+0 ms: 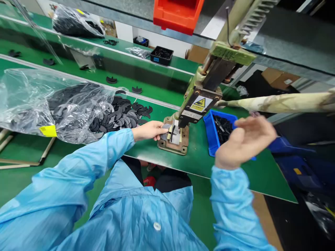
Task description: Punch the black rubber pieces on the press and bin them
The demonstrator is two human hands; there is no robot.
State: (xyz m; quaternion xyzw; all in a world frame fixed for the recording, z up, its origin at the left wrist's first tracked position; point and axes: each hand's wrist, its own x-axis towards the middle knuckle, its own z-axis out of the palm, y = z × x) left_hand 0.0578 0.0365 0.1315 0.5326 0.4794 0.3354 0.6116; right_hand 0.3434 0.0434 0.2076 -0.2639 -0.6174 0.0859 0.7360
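Observation:
My left hand (pixel 150 131) pinches a flat grey crescent-shaped piece (pixel 165 129) at the press's base. A small black part (pixel 173 133) lies in the light-coloured fixture (pixel 178 136) beside it. Above stands a hand press (pixel 195 97), its ram over the fixture. My right hand (pixel 243 139) is raised on the right, in front of the blue bin, its fingers loosely stretched and a little blurred. Those fingertips are just under the press's long lever (pixel 277 103); whether they touch it is unclear. I see nothing held in that hand.
A blue bin (pixel 211 134) of black parts stands right of the press. Left, an open plastic bag (pixel 31 101) spills dark crescent pieces (pixel 123 115) on the green table (pixel 201 162). Behind runs a green conveyor (pixel 157 92) with scattered pieces. An orange bin (pixel 178 17) sits overhead.

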